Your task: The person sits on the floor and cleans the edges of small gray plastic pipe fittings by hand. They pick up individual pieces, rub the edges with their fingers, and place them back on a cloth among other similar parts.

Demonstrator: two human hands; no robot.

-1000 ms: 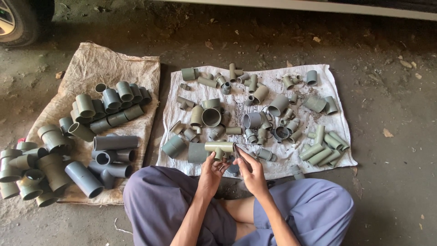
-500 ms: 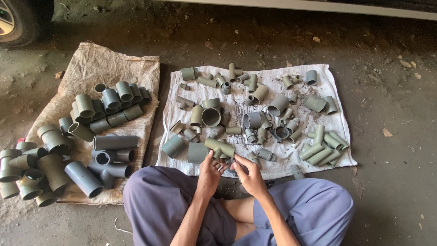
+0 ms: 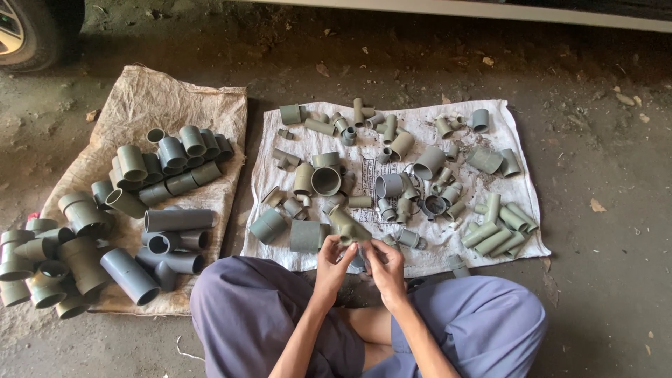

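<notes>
I sit cross-legged on the ground with both hands raised in front of me. My left hand (image 3: 333, 257) grips a grey plastic tee pipe fitting (image 3: 348, 225) by its lower end, and the fitting tilts up to the left. My right hand (image 3: 383, 260) is closed against the same fitting from the right, fingers curled near its base. Just beyond my hands lies a white sack cloth (image 3: 519, 158) covered with several small grey pipe fittings, elbows and couplers.
A brown sack (image 3: 159, 99) at the left holds several large grey pipe sockets and tees, some spilling onto the dirt at the far left. A vehicle tyre (image 3: 28, 28) stands at the top left corner. Bare dirt ground surrounds both cloths.
The fitting in my hands has turned from lying level to tilting up at the left. My hands have stayed in the same spot above my lap.
</notes>
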